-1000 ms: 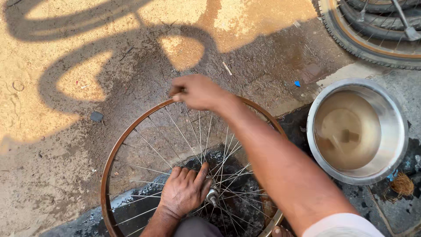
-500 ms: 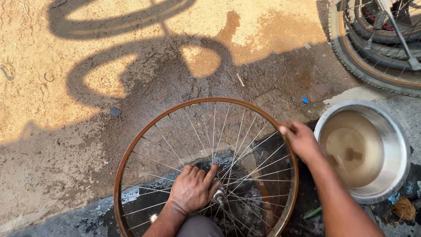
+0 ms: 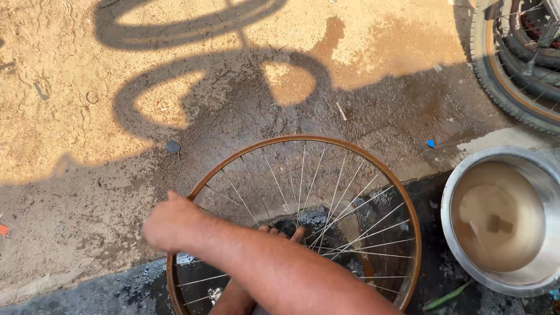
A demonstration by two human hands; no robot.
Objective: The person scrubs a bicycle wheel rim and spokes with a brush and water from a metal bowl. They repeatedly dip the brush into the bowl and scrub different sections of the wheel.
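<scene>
A bare bicycle wheel with a rusty brown rim (image 3: 373, 160) and thin steel spokes lies flat on wet, dark ground. My right hand (image 3: 168, 224) reaches across from the lower right to the rim's left edge; it is blurred and looks closed around the rim there. My left hand (image 3: 281, 232) is almost wholly hidden under my right forearm. Only its fingertips show, resting on the spokes by the hub in the wheel's middle.
A steel basin (image 3: 450, 195) of murky brown water stands just right of the wheel. Tyred bicycle wheels (image 3: 506, 87) lie at the top right. A small dark stone (image 3: 172, 147) and a blue scrap (image 3: 430, 143) lie on the sandy ground beyond.
My right hand went from the rim's far edge to its right side, then swung across to the left edge. My left hand stayed at the hub and is now covered by my right arm.
</scene>
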